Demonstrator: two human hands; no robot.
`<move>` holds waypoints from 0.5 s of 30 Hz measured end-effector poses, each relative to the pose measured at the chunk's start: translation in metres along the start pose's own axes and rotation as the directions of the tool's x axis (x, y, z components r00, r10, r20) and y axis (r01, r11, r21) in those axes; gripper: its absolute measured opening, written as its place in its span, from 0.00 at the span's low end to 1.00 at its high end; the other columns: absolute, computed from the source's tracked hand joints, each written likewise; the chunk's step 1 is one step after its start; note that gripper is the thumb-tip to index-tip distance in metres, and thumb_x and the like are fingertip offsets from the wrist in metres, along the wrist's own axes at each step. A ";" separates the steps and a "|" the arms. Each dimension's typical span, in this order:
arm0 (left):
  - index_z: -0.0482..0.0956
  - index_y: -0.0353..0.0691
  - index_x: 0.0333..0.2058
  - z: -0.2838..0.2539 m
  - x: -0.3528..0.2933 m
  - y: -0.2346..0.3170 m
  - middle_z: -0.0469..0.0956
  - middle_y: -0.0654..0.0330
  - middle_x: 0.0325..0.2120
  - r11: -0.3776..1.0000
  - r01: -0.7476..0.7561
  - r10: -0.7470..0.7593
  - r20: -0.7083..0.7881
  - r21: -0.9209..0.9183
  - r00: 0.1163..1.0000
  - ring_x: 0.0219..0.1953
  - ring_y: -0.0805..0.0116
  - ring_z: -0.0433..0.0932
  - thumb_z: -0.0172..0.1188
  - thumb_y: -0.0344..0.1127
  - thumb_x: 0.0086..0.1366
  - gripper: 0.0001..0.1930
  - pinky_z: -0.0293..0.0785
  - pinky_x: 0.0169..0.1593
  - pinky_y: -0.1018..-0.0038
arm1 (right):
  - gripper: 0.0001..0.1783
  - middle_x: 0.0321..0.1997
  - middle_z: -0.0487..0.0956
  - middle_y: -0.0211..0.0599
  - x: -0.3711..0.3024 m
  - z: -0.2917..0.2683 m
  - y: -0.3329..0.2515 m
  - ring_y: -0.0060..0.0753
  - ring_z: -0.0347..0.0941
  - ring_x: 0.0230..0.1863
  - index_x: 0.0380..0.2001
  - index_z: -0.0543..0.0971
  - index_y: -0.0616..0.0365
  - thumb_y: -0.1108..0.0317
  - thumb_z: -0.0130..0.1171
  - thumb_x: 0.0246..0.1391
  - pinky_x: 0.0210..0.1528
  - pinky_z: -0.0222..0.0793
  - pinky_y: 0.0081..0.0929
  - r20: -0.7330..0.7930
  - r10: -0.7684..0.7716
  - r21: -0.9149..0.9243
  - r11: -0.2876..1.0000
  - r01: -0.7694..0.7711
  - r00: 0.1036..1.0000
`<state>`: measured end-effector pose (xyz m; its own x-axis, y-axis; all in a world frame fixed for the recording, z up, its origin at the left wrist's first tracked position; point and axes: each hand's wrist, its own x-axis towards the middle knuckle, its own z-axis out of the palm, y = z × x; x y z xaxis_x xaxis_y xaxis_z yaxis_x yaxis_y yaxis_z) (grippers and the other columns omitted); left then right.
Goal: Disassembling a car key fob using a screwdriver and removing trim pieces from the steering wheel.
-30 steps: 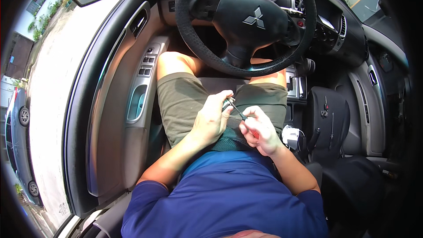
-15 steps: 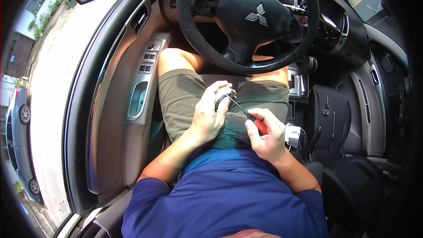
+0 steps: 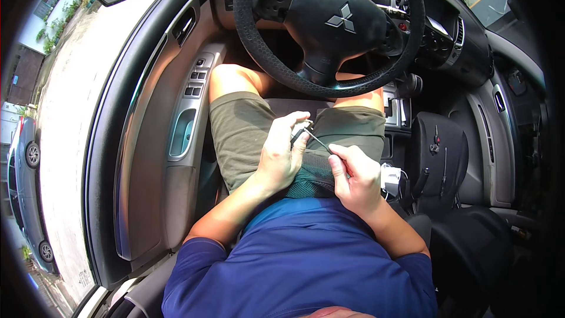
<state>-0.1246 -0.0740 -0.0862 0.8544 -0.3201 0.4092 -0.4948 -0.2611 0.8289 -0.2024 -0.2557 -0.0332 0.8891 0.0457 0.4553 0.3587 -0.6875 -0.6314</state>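
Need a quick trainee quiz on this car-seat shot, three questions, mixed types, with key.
1. Multiple choice: which hand holds the thin-shafted tool? (a) left (b) right
2. True or false: the left hand is empty.
3. Short answer: which car control is directly ahead of both hands?

Key:
1. b: the right hand holds it, with the shaft angled toward the other hand.
2. False: it grips a small object between thumb and fingers.
3. The steering wheel.
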 end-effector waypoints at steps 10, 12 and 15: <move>0.77 0.32 0.58 -0.009 0.002 0.006 0.79 0.45 0.51 0.998 -0.029 0.025 0.061 0.063 0.998 0.52 0.49 0.80 0.65 0.22 0.67 0.21 0.77 0.57 0.63 | 0.19 0.29 0.81 0.33 -0.011 0.016 0.016 0.16 0.66 0.19 0.56 0.75 0.60 0.73 0.66 0.63 0.21 0.63 0.19 0.195 0.328 0.532 0.757 -0.381 0.924; 0.76 0.31 0.57 -0.004 0.001 0.008 0.79 0.45 0.51 0.999 -0.033 0.031 0.046 0.041 0.998 0.52 0.49 0.80 0.64 0.23 0.67 0.20 0.77 0.57 0.62 | 0.13 0.25 0.80 0.35 -0.007 0.013 0.020 0.20 0.68 0.17 0.51 0.78 0.60 0.75 0.64 0.65 0.21 0.65 0.21 0.032 -0.095 -0.007 0.995 0.096 0.995; 0.76 0.32 0.57 -0.005 0.003 0.008 0.80 0.46 0.49 0.997 -0.075 0.074 0.028 0.037 0.997 0.52 0.48 0.80 0.65 0.22 0.66 0.21 0.77 0.57 0.62 | 0.09 0.25 0.80 0.36 -0.015 0.010 0.023 0.20 0.65 0.14 0.51 0.78 0.60 0.71 0.59 0.70 0.19 0.61 0.18 0.533 0.508 0.684 0.213 -0.698 0.676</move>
<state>-0.1252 -0.0722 -0.0763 0.8109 -0.3637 0.4584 -0.5627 -0.2698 0.7814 -0.2044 -0.2652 -0.0610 0.9352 0.0678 -0.3475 -0.3504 0.3172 -0.8812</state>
